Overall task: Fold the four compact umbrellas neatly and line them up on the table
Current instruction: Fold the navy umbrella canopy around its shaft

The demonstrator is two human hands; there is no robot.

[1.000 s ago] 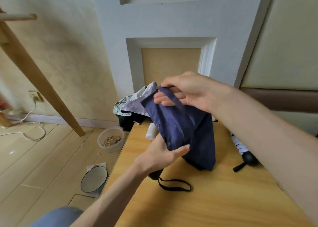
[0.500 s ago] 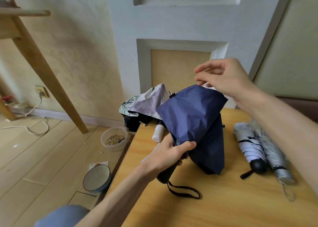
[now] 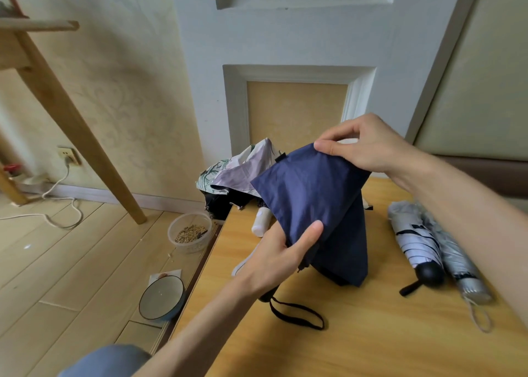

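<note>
I hold a navy blue umbrella (image 3: 311,202) above the wooden table (image 3: 357,339), its canopy loose. My left hand (image 3: 281,258) grips it low near the black handle, whose wrist strap (image 3: 297,315) trails onto the table. My right hand (image 3: 368,148) pinches the top edge of a smoothed fabric panel. Two folded umbrellas lie side by side on the right: a white one with black marks and a black handle (image 3: 415,239), and a silver one (image 3: 457,259). An unfolded floral umbrella with a white handle (image 3: 243,171) sits at the table's far left corner.
On the floor left of the table stand a clear tub of grain (image 3: 190,232) and a grey bowl (image 3: 162,298). A slanted wooden leg (image 3: 74,125) and a white cable (image 3: 57,202) lie further left. The wall is close behind the table.
My right hand came off the canopy, rose, then came back down to pinch the top edge of a flattened panel. My left hand kept its grip low on the umbrella.
</note>
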